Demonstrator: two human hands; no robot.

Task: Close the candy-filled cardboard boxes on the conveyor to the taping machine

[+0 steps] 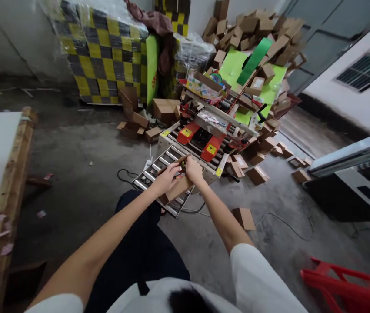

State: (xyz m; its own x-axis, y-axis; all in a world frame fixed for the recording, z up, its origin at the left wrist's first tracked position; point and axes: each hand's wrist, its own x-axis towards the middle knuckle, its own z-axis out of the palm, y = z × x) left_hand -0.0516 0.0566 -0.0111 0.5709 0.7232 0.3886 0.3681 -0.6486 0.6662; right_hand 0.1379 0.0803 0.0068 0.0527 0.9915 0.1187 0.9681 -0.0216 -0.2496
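A small brown cardboard box (180, 189) rests on the short metal roller conveyor (143, 184) in front of me, its top open and a flap raised. Something small, with red and green on it, shows in the opening; I cannot make out what it is. My left hand (168, 177) lies over the near left side of the box, its fingers bent round the edge and flap. On the right, my right hand (194, 169) is closed at the far right corner, gripping the cardboard. The box partly hides the fingertips of both hands.
Beyond the rollers stands a carton-sealing machine (199, 141) with red guides and a roll of green tape (255, 61). Cartons pile up behind it. Wrapped yellow-and-black stacks (106, 56) stand at the back. A wood-edged table (15, 174) is left, a red stool (348, 282) lower right.
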